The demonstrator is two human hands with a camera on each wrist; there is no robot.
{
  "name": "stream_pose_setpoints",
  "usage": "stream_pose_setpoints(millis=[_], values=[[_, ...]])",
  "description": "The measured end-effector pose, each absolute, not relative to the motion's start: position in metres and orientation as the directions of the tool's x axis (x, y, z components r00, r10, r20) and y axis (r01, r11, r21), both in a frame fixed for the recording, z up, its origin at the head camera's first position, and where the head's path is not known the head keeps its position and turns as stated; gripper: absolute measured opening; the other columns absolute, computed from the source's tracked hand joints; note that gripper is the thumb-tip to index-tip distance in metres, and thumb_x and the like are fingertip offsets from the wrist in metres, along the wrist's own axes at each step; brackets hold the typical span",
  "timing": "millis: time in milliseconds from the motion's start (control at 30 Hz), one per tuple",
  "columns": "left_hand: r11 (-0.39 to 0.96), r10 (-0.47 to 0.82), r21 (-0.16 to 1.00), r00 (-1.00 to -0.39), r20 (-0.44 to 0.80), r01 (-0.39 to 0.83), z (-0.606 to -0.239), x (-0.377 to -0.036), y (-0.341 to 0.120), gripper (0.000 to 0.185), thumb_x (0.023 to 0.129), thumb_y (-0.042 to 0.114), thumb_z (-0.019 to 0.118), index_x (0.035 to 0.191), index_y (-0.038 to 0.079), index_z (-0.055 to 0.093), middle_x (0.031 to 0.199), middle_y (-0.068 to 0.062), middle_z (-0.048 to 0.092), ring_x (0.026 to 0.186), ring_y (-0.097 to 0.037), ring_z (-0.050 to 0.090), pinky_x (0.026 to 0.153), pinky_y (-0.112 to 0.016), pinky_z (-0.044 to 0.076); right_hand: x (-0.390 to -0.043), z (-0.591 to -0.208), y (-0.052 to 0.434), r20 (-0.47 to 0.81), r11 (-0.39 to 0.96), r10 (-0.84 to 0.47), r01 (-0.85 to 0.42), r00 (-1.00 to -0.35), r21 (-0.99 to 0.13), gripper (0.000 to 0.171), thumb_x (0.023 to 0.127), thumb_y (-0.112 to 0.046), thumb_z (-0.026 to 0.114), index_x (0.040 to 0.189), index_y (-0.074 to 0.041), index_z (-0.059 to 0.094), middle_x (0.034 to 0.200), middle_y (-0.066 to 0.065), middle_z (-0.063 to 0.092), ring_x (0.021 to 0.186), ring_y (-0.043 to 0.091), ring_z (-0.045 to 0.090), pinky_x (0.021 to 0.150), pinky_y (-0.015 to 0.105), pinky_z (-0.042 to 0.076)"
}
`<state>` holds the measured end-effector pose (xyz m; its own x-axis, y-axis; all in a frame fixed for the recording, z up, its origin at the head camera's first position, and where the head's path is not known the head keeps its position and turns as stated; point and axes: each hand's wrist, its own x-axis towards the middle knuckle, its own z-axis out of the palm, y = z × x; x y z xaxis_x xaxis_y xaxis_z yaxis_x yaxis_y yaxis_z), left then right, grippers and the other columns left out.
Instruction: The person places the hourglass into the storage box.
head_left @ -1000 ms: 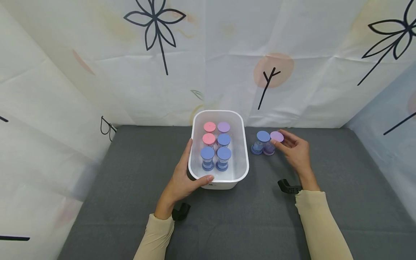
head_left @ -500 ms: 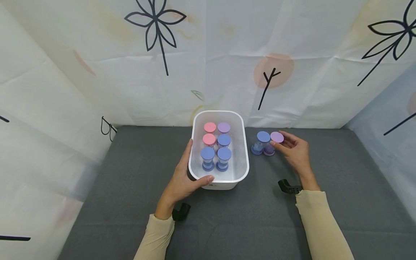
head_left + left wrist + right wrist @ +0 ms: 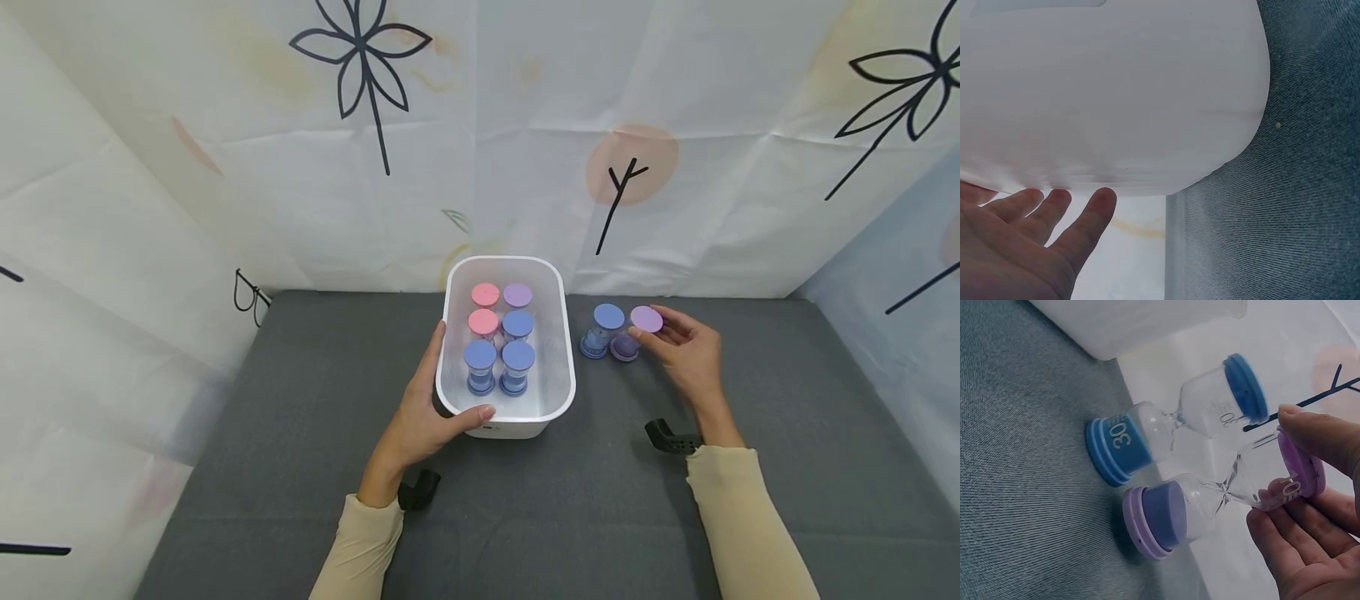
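In the head view a white plastic bin (image 3: 557, 392) holds several upright hourglasses: pink ones, a purple one and blue ones. My left hand (image 3: 420, 423) rests on its near left corner, thumb at the front rim and fingers along the left wall. The left wrist view has those fingertips (image 3: 1102, 201) touching the bin wall. To the bin's right, my right hand (image 3: 686, 354) pinches the purple cap of an hourglass (image 3: 1225, 494) between thumb and fingers. This hourglass is tilted; whether its base touches the table cannot be told. Beside it a blue-capped hourglass (image 3: 1175, 419) stands upright.
A dark grey cloth (image 3: 570, 517) covers the table. White fabric (image 3: 525, 167) with plant drawings hangs behind the bin and along both sides. Each wrist wears a black camera mount (image 3: 671, 436).
My right hand has shifted slightly to the right with the purple hourglass, tilting its top away from the blue one. The left hand and the bin stay in place.
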<state>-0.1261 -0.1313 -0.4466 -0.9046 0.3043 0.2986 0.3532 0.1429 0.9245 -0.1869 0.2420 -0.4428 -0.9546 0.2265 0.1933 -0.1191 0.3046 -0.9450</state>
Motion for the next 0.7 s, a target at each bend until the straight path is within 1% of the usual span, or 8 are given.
stream_pose_setpoints(millis=[100,267,433,600,700], values=[[0.142,0.304,0.923,-0.903,0.303,0.358,-0.447,-0.126,-0.131,0.12,0.079,0.027,0.088,0.165,0.021,0.004,0.166,-0.01,0.021,0.144,-0.025,0.036,0.116,-0.058,0.025,-0.183,-0.438,0.242,0.203,0.293,0.238,-0.129,-0.95,-0.947,0.055,0.082,-0.004,0.085,0.131,0.008,0.063,0.108,-0.006,0.069,0.098,0.0,0.066,0.083,0.012,0.051],[0.131,0.306,0.923,-0.9,0.311,0.363,-0.447,-0.127,-0.131,0.12,0.079,0.026,0.088,0.165,0.021,0.005,0.166,-0.01,0.021,0.143,-0.026,0.037,0.115,-0.059,0.026,-0.176,-0.428,0.243,0.246,0.267,0.263,-0.174,-0.933,-0.948,0.052,0.08,0.002,0.084,0.128,0.009,0.065,0.106,-0.007,0.07,0.096,0.002,0.068,0.083,0.013,0.051],[0.125,0.307,0.921,-0.897,0.317,0.368,-0.447,-0.127,-0.132,0.12,0.079,0.025,0.088,0.165,0.021,0.005,0.166,-0.009,0.022,0.143,-0.027,0.037,0.114,-0.061,0.027,-0.167,-0.413,0.244,0.316,0.309,0.264,-0.231,-0.911,-0.923,0.048,0.079,0.004,0.084,0.124,0.007,0.068,0.106,-0.006,0.072,0.096,0.004,0.069,0.083,0.014,0.052],[0.132,0.304,0.919,-0.897,0.321,0.373,-0.448,-0.128,-0.132,0.12,0.078,0.021,0.088,0.165,0.022,0.005,0.167,-0.008,0.021,0.144,-0.03,0.035,0.115,-0.06,0.026,-0.158,-0.396,0.242,0.335,0.325,0.263,-0.244,-0.905,-0.914,0.047,0.079,0.003,0.085,0.123,0.004,0.07,0.107,-0.005,0.073,0.096,0.005,0.07,0.083,0.015,0.052],[0.135,0.304,0.918,-0.898,0.319,0.372,-0.448,-0.128,-0.131,0.12,0.079,0.02,0.088,0.165,0.021,0.004,0.167,-0.008,0.021,0.144,-0.03,0.036,0.115,-0.059,0.026,-0.153,-0.386,0.24,0.346,0.328,0.255,-0.256,-0.903,-0.909,0.047,0.078,0.003,0.085,0.123,0.002,0.071,0.109,-0.003,0.073,0.098,0.007,0.07,0.085,0.016,0.052]])
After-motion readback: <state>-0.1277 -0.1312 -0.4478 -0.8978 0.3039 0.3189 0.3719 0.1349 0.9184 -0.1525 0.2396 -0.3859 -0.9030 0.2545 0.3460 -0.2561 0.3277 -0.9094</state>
